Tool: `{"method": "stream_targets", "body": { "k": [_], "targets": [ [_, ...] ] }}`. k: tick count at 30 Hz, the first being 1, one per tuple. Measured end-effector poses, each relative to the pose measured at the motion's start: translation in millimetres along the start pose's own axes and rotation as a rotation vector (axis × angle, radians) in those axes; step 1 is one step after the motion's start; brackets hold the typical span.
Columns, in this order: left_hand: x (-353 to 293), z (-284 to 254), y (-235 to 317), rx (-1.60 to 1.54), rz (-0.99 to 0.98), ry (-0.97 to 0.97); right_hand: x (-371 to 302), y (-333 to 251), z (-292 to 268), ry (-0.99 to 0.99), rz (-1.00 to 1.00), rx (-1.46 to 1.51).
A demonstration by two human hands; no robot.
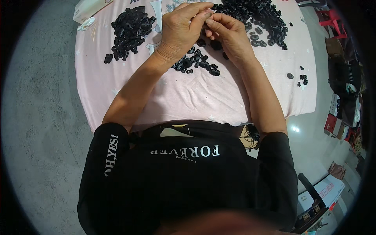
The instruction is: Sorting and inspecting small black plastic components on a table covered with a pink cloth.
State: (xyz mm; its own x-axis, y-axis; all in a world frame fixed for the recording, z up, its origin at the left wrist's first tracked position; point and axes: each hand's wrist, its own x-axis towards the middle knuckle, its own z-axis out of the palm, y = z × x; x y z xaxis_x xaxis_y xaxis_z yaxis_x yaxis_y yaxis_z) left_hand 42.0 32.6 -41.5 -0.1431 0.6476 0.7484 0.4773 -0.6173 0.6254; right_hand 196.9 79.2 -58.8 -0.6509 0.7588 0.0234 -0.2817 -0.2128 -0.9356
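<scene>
My left hand (182,29) and my right hand (231,34) meet over the far middle of the table, thumbs and fingertips pinched together. Whatever they hold between them is too small and covered to make out. Just below them lies a loose group of small black plastic parts (196,61), some ring-shaped. A heap of black ribbed pieces (131,29) sits to the left of my left hand. Behind and beyond my right hand spreads a larger heap of black parts (270,17), with several flat oval pieces (254,38) at its near edge.
A pink patterned cloth (196,98) covers the table. At the far left corner are a white box (88,9) and a small white packet (86,24). A few stray black parts (304,77) lie near the right edge. Beyond stand a red stool (333,21) and boxes (333,124).
</scene>
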Motion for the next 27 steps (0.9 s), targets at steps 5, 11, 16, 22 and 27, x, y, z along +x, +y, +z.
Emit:
{"method": "stream_targets", "body": {
  "k": [5,11,16,22,27],
  "targets": [
    [-4,-3,-3,-0.302,0.053,0.005,-2,0,4,0.045,-0.009,-0.026],
    [-3,-9,12,0.023,-0.337,-0.081,-3,1,5,0.049,-0.029,-0.133],
    [-3,-10,7,0.153,-0.276,-0.068,-3,3,6,0.095,-0.045,-0.222],
    [1,-10,14,0.135,-0.343,-0.082,-3,2,5,0.049,-0.058,-0.168],
    [-1,-9,12,0.006,-0.451,-0.086,-1,4,0,0.102,-0.077,-0.198]
  ]
}}
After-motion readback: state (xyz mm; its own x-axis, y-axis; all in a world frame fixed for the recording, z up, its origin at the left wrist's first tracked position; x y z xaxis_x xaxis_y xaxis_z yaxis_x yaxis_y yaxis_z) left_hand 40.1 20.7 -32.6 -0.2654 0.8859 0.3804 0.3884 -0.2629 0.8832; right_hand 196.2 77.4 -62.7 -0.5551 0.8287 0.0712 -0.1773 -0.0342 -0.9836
